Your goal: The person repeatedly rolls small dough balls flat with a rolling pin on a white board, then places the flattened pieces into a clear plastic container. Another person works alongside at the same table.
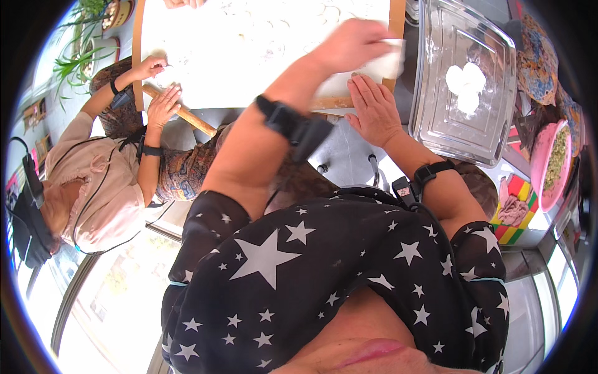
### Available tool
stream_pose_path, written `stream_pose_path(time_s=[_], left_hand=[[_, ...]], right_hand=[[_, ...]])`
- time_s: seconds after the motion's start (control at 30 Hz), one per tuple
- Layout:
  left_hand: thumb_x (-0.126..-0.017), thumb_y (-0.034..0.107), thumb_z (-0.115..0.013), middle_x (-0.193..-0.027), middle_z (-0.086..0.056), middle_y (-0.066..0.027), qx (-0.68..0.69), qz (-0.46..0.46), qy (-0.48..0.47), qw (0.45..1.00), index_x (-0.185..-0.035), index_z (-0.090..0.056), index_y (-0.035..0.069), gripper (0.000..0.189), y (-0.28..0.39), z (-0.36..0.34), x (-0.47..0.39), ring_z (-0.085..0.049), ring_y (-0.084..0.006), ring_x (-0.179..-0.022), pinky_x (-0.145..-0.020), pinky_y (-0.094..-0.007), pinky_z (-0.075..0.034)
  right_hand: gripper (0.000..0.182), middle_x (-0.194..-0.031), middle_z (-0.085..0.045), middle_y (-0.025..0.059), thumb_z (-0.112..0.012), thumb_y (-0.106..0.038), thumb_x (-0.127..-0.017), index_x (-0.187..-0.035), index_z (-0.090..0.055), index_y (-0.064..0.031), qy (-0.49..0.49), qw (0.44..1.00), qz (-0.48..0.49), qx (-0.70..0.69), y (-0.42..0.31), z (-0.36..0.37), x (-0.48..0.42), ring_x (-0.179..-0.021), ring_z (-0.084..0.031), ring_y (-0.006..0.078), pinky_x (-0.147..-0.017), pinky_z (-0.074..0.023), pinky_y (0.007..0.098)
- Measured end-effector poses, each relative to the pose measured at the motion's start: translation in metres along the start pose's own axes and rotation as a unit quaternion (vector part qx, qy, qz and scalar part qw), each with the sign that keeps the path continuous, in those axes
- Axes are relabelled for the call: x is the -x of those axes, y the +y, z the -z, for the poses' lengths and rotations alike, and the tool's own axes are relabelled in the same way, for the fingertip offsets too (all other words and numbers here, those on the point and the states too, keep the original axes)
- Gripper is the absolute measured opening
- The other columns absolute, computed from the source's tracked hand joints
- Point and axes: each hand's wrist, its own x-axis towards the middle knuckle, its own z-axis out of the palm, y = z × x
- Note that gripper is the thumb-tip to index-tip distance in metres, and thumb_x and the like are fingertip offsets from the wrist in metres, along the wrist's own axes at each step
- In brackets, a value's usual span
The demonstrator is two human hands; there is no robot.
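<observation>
My left hand (359,44) is blurred over the right end of a white work surface (210,46) with wooden edging. Its fingers are bent together near a pale, blurred sheet-like edge; whether they hold it, I cannot tell. My right hand (373,107) lies palm down at the near right corner, its fingertips on the white surface. Faint pale rounds lie farther back on the surface, washed out by glare. Right of my hands is a shiny rectangular tray (437,135) with three white, powdery rounds (467,86) resting together in it.
At the left, a co-worker's hand (163,105) rests on a wooden rod (198,122) at the surface's edge. Another person's hand (184,3) shows at the top. A pink bowl (537,173) of chopped green food stands far right. Potted plants (100,49) stand at the upper left.
</observation>
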Motion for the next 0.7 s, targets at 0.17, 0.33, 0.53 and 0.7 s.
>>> stream_pose_path(time_s=[0.17, 0.33, 0.53, 0.7], left_hand=[[-0.089, 0.035, -0.067, -0.102, -0.070, -0.0132, 0.161, 0.043, -0.034, 0.985, -0.118, -0.066, 0.005, 0.041, 0.073, -0.078, -0.071, -0.067, -0.0210, -0.092, -0.079, -0.0352, -0.053], [-0.092, 0.046, -0.057, -0.138, -0.056, -0.0130, -0.374, 0.119, -0.062, 0.918, -0.129, -0.057, 0.000, 0.059, 0.003, -0.045, -0.054, -0.047, -0.0287, -0.134, -0.112, -0.0481, -0.033], [-0.096, 0.044, -0.051, -0.161, -0.023, -0.0123, -0.496, 0.058, -0.054, 0.865, -0.150, -0.034, 0.007, 0.068, -0.062, -0.011, 0.072, -0.016, -0.0253, -0.151, -0.120, -0.0437, -0.018], [-0.097, 0.043, -0.050, -0.158, -0.026, -0.0189, -0.404, 0.147, 0.006, 0.903, -0.150, -0.031, 0.005, 0.068, -0.056, 0.016, 0.096, -0.022, -0.0308, -0.148, -0.118, -0.0449, -0.021]], right_hand=[[0.046, -0.130, -0.057, 0.0055, -0.061, -0.032, -0.085, -0.127, -0.059, -0.0120, -0.060, 0.860, -0.161, -0.481, 0.024, -0.046, 0.004, -0.131, -0.044, 0.0258, -0.106, -0.0333, 0.0395], [0.051, -0.134, -0.054, 0.0086, -0.064, -0.033, -0.084, -0.127, -0.058, -0.0053, -0.054, 0.998, -0.002, 0.042, 0.013, -0.010, -0.010, -0.131, -0.045, 0.0246, -0.103, -0.0352, 0.0406], [0.060, -0.140, -0.050, 0.0097, -0.067, -0.034, -0.083, -0.133, -0.054, -0.0038, 0.033, 0.999, -0.003, 0.024, 0.014, -0.013, -0.018, -0.131, -0.045, 0.0248, -0.101, -0.0374, 0.0400], [0.057, -0.140, -0.050, 0.0076, -0.065, -0.036, -0.086, -0.132, -0.055, -0.0048, 0.031, 0.998, -0.001, 0.052, 0.014, -0.012, -0.019, -0.131, -0.044, 0.0233, -0.102, -0.0372, 0.0388]])
